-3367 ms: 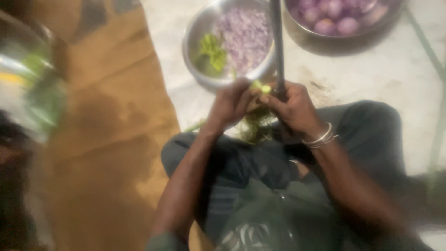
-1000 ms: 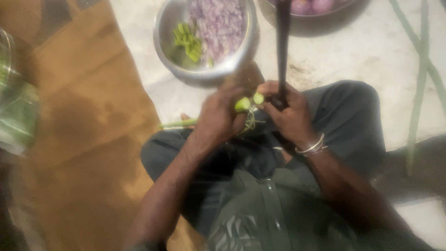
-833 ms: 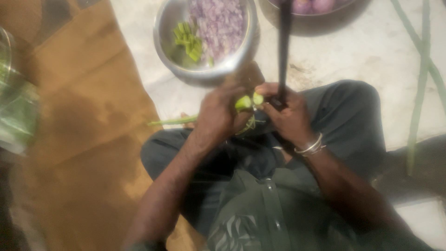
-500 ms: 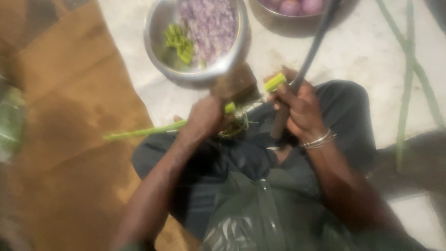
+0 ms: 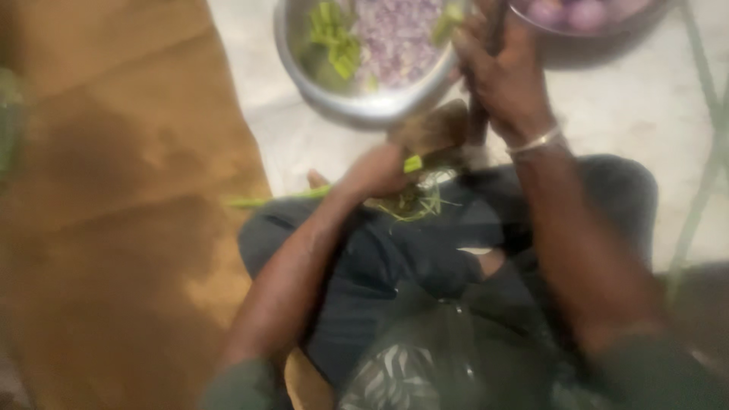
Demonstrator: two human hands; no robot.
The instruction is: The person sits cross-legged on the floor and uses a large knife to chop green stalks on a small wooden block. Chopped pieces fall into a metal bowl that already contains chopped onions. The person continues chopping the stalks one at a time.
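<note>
My left hand point(image 5: 377, 171) is closed around a long green stalk point(image 5: 277, 197); its cut end point(image 5: 412, 163) pokes out by my thumb and the rest trails left over my knee. My right hand point(image 5: 497, 72) is raised over the rim of a steel bowl point(image 5: 357, 106), fingers curled by a short cut green piece point(image 5: 453, 13). The bowl holds chopped purple onion point(image 5: 395, 38) and green pieces point(image 5: 334, 38). An upright dark blade point(image 5: 478, 125) on a wooden base point(image 5: 433, 129) stands between my hands, partly hidden by my right hand.
A second steel bowl point(image 5: 600, 34) with whole peeled onions point(image 5: 585, 14) sits at the far right. A brown mat point(image 5: 114, 190) covers the floor on the left. Green peel shreds point(image 5: 416, 205) lie on my lap. Long green stalks point(image 5: 702, 190) lie at the right.
My right hand has left the blade and moved up over the near bowl with a cut green piece. My left hand has dropped lower, still holding the stalk.
</note>
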